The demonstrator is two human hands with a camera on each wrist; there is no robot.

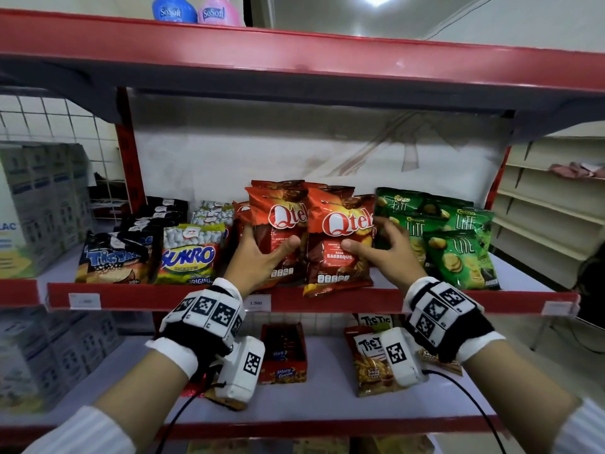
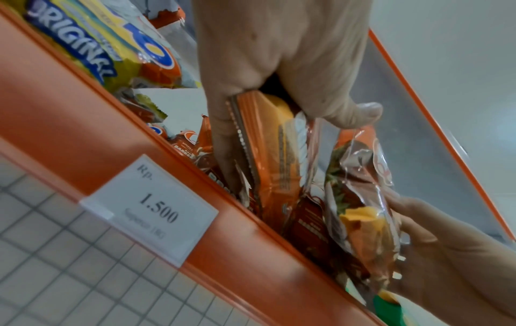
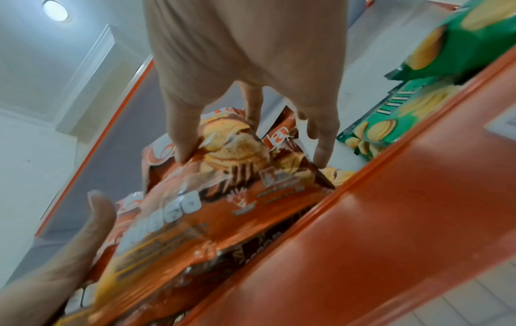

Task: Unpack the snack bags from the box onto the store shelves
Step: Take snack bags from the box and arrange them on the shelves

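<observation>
At the centre of the head view, both hands are at the middle shelf [image 1: 163, 298], each on a red Qtela barbecue bag. The left hand [image 1: 258, 253] has its grip wrapped round the left Qtela bag [image 1: 281, 231], thumb across the front and fingers behind, which the left wrist view confirms. The right hand [image 1: 381, 247] pinches the right Qtela bag [image 1: 340, 244] between thumb in front and fingers at its right edge and back; that bag's bottom seems to sit on the shelf's red front lip, though the blur in the right wrist view leaves this uncertain. More red bags stand behind them, the green Lite bags [image 1: 458, 244] just to the right, and the Sukro bag [image 1: 188, 257] to the left. The box is not in view. The step in hand looks like seating these two bags in the red row. Next, the move likely calls for pushing them back upright against the bags behind, letting go without tipping them, then returning to the box.
</observation>
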